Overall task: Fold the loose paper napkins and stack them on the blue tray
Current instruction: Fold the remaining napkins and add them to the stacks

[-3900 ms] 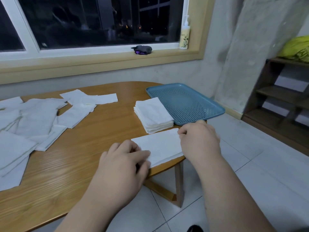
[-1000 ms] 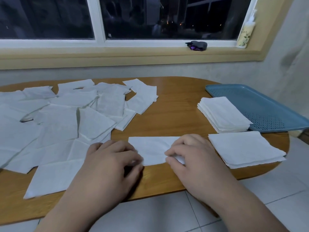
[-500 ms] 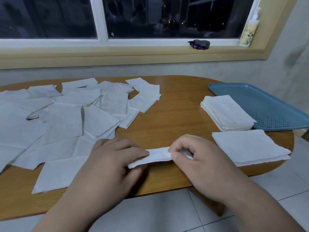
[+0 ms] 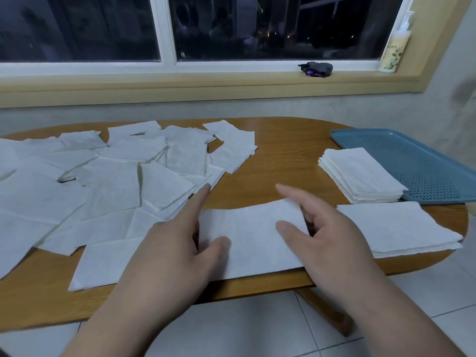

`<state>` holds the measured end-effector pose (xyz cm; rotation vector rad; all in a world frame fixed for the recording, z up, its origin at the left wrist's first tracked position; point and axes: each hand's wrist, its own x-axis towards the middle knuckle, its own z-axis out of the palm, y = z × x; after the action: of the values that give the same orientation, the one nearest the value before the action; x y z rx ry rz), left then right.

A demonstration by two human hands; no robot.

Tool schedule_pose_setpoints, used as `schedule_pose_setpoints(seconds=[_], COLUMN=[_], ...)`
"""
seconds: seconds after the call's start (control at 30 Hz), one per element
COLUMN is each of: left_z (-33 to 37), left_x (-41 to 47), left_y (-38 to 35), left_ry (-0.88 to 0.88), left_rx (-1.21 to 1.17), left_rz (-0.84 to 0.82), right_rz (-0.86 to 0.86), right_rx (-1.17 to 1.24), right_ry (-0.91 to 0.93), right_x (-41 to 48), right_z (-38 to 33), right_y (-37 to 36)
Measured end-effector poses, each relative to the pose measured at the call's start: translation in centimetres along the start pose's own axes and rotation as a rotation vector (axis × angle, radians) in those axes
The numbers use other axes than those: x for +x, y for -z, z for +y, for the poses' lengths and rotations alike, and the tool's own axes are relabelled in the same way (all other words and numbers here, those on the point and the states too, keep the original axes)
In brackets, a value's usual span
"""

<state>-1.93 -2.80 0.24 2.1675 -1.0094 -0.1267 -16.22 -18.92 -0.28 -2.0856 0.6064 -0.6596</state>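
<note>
A white paper napkin (image 4: pixel 252 238) is stretched between my two hands at the front edge of the wooden table (image 4: pixel 283 155), its far edge bowed. My left hand (image 4: pixel 167 253) holds its left end, thumb on top and fingers stretched out behind. My right hand (image 4: pixel 329 243) holds the right end the same way. The blue perforated tray (image 4: pixel 425 161) lies at the far right with nothing on it. One stack of folded napkins (image 4: pixel 360 173) overlaps the tray's near edge. A second, flatter stack (image 4: pixel 394 228) lies just right of my right hand.
Several loose napkins (image 4: pixel 103 181) cover the left half of the table, one flat sheet (image 4: pixel 103 266) lying under my left wrist. On the window sill stand a pump bottle (image 4: pixel 396 42) and a small dark object (image 4: pixel 316 69). Tiled floor lies below the table edge.
Half a second ago the napkin was a narrow strip pinched between both hands. Now it spreads as a wider sheet, and the fingers of both hands have stretched out.
</note>
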Motion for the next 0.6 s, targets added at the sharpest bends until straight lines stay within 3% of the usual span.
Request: schedule_pose_setpoints(seconds=[0.13,0.33,0.47,0.6], left_z=[-0.9,-1.9,-2.4,-2.6], left_x=[0.3,0.3,0.4,0.5], left_y=[-0.2,-0.3,-0.4,-0.3], left_ry=[-0.166,-0.327,-0.375,-0.393], left_rx=[0.277,0.273,0.278,0.257], left_rz=[0.133,-0.076,-0.07,-0.063], right_rz=[-0.039,-0.035,0.061,0.006], right_rx=[-0.239,-0.485,-0.545,-0.559], right_ry=[-0.013,0.02,0.045,0.105], right_x=[0.6,0.8,0.7,0.5], right_z=[0.3,0.7,0.7,0.3], right_y=[-0.2,-0.7,-0.9,-1.0])
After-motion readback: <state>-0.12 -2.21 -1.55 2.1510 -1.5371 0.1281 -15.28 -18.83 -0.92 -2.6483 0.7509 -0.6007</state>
